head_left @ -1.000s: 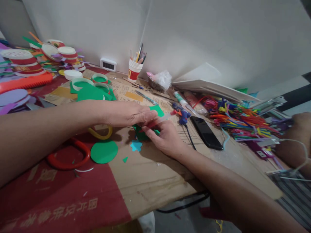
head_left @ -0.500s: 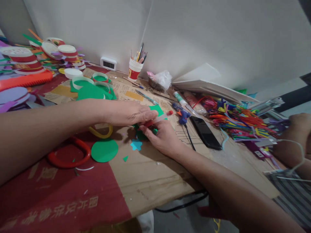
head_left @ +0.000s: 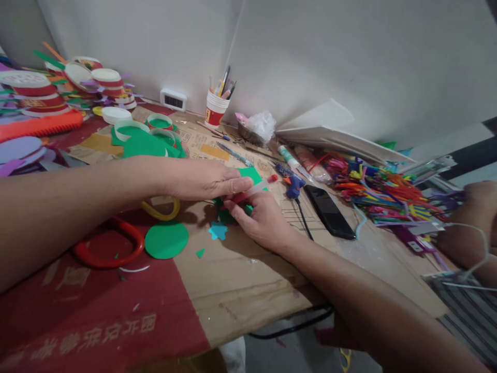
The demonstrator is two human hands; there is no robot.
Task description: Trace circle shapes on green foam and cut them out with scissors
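Observation:
My right hand (head_left: 264, 220) is closed around a red pen (head_left: 264, 186) with a clear barrel and a red end cap; its tip is hidden. My left hand (head_left: 212, 178) lies with fingers stretched out over green paper (head_left: 248, 175), its thumb beside the pen. Most of that paper is covered by both hands. Just in front of them lies a blue flower-shaped cutout (head_left: 218, 231). A green paper circle (head_left: 166, 240) and a small green triangle (head_left: 200, 253) are nearby. Under my left forearm are scissors with red handles (head_left: 134, 243) and a yellow loop handle (head_left: 166, 211).
Paper-cup rings on green paper (head_left: 143, 146) stand behind my left arm. A pen cup (head_left: 216, 110) and a white digital clock (head_left: 173, 100) are at the wall. Rightward lie a blue glue gun (head_left: 294, 186), a black phone (head_left: 329, 212) and coloured pipe cleaners (head_left: 388, 191). Another person's arm (head_left: 471, 228) is far right.
Both hands stay almost in place over the green paper. The pen's capped end has shifted very slightly right and up, and the view has moved a little.

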